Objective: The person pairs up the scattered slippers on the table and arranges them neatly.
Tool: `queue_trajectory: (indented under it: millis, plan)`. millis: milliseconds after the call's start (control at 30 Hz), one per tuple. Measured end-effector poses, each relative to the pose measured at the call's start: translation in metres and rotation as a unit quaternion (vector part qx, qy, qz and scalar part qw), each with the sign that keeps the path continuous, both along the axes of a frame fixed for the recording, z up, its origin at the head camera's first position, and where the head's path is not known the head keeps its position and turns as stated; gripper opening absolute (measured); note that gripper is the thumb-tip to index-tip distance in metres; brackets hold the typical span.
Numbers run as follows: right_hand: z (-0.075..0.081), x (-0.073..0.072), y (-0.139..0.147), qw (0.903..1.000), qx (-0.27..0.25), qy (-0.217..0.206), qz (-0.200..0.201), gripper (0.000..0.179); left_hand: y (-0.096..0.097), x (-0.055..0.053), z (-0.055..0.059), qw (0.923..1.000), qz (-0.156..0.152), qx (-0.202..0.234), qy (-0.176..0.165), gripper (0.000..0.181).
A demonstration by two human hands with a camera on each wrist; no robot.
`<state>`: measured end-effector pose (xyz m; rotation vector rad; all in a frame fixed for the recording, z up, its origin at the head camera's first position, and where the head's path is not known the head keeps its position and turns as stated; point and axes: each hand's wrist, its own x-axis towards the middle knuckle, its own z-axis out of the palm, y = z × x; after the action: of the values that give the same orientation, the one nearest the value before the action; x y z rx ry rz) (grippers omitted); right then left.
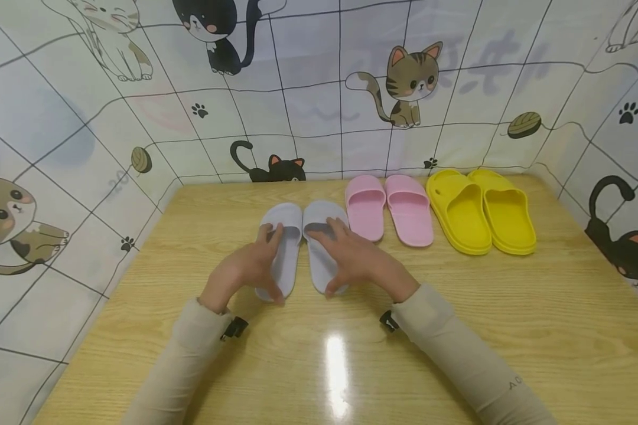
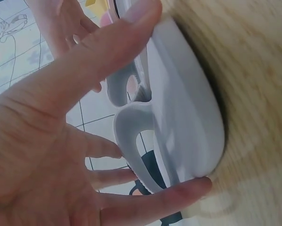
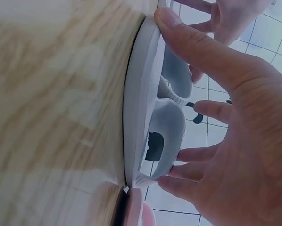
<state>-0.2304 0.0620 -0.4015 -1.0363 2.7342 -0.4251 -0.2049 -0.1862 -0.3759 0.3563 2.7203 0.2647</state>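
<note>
Two light grey slippers lie side by side on the wooden table, toes toward the back wall. Over the left slipper (image 1: 288, 260), my left hand (image 1: 251, 265) spreads its fingers. In the left wrist view, its thumb (image 2: 117, 35) lies at the slipper's heel end and the lowest finger touches the outer side. My right hand (image 1: 353, 257) spans the right slipper (image 1: 319, 262). Its thumb (image 3: 202, 44) reaches the heel edge in the right wrist view, while the other fingertips are close to the strap (image 3: 167, 125). Neither hand wraps around a slipper.
Just right of the grey pair stand two pink slippers (image 1: 409, 218), and farther right two yellow clogs (image 1: 462, 221). Cat-patterned cloth walls (image 1: 319, 106) border the wooden table (image 1: 298, 366) at the back and sides.
</note>
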Motion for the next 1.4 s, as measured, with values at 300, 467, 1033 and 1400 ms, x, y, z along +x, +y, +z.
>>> queue_trajectory:
  millis: [300, 467, 1033, 1400]
  plan:
    - [-0.003, -0.005, 0.0, 0.9998, -0.012, -0.013, -0.011, 0.123, -0.007, -0.005, -0.003, 0.9996, -0.015, 0.025, 0.004, 0.152]
    - [-0.005, -0.007, 0.001, 0.9997, -0.017, -0.014, -0.01, 0.124, -0.007, -0.007, -0.002, 0.9995, -0.014, 0.024, 0.014, 0.149]
    - [0.005, 0.0, -0.01, 0.9975, 0.063, -0.008, 0.029, 0.057, 0.003, 0.0, 0.003, 0.9988, -0.048, 0.009, 0.005, 0.08]
    - [0.003, 0.002, -0.009, 0.9969, 0.06, 0.016, 0.048, 0.051, 0.004, -0.002, 0.001, 0.9973, -0.073, 0.001, -0.01, 0.072]
